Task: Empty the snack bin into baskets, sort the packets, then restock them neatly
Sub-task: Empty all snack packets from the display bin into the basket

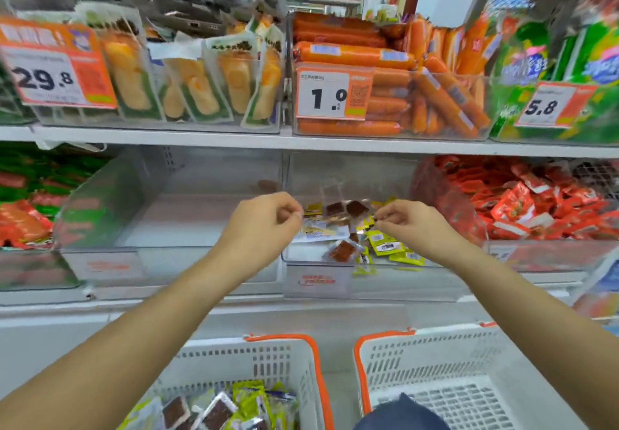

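My one head camera looks forward and slightly down, close to the store shelf (201, 139), baskets (435, 362) at the bottom edge.

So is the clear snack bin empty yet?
No. The snack bin still holds yellow and brown packets; both hands, left and right, reach into it.

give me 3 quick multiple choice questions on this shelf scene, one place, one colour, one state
1. Where do the yellow-green packets lie?
A. right part of the clear bin
B. left part
C. top shelf

2. What colour are the basket rims?
A. blue
B. orange
C. black

3. What does the left basket hold?
A. nothing
B. sausages
C. mixed packets

Answers:
1 A, they pile beside the right hand.
2 B, orange edging on the right basket and the left one.
3 C, brown and yellow-green packets lie inside.
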`<action>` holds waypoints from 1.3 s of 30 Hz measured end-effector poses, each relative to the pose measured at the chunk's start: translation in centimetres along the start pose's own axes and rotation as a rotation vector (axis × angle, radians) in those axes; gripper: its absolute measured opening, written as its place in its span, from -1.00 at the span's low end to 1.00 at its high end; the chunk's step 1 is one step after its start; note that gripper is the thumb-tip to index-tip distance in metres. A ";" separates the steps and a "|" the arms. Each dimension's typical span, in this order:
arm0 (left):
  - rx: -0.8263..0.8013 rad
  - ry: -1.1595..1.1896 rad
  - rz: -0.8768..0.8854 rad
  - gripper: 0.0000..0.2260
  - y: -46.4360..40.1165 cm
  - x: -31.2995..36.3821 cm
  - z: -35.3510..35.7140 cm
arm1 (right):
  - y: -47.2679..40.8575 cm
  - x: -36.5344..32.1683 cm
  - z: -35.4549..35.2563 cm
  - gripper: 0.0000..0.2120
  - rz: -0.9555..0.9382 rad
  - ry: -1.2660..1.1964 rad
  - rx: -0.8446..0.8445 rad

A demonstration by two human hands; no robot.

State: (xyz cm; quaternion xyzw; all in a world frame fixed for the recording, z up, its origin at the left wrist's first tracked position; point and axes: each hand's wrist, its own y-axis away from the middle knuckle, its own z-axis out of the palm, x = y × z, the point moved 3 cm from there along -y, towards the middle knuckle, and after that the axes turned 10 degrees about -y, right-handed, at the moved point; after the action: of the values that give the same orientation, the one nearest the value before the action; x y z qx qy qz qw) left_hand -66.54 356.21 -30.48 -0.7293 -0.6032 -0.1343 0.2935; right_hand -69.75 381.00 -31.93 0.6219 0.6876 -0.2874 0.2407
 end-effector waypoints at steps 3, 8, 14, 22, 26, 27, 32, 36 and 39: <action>-0.106 -0.040 0.044 -0.88 -3.6 2.6 4.2 | -2.3 4.7 -0.7 -0.49 0.146 0.194 -0.112; -0.553 -0.387 0.020 -0.23 -8.1 2.4 12.4 | -5.4 11.3 0.6 0.06 0.277 0.347 -0.333; -0.769 -0.670 0.095 0.02 -9.6 1.5 19.6 | -9.2 13.0 3.9 0.13 0.027 0.668 -0.358; -0.436 -0.878 0.121 -0.11 -14.2 0.0 20.1 | -14.2 14.3 2.8 -0.01 0.063 0.681 -0.172; -0.419 -0.776 -0.018 -0.14 -15.5 -1.9 20.5 | -14.6 15.6 3.3 0.17 0.196 0.509 -0.242; -0.427 -0.760 -0.043 -0.13 -15.7 -2.2 20.6 | -14.5 15.4 3.3 0.20 0.209 0.507 -0.262; -0.339 -0.984 0.070 -0.25 -16.4 -1.1 20.5 | -14.3 15.0 3.0 -0.07 0.153 0.559 -0.137; -0.302 -1.128 0.125 -0.31 -16.6 -1.0 20.4 | -14.5 14.6 3.5 -0.21 0.121 0.634 -0.122; -0.285 -1.137 0.179 -0.36 -16.7 -1.0 20.2 | -14.4 14.4 3.2 -0.28 0.066 0.595 -0.121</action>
State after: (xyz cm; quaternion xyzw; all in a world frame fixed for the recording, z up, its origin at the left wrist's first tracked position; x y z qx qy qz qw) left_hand -85.98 368.98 -42.59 -0.7672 -0.5778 0.2231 -0.1666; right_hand -85.70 388.20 -42.80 0.6854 0.7230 -0.0432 0.0747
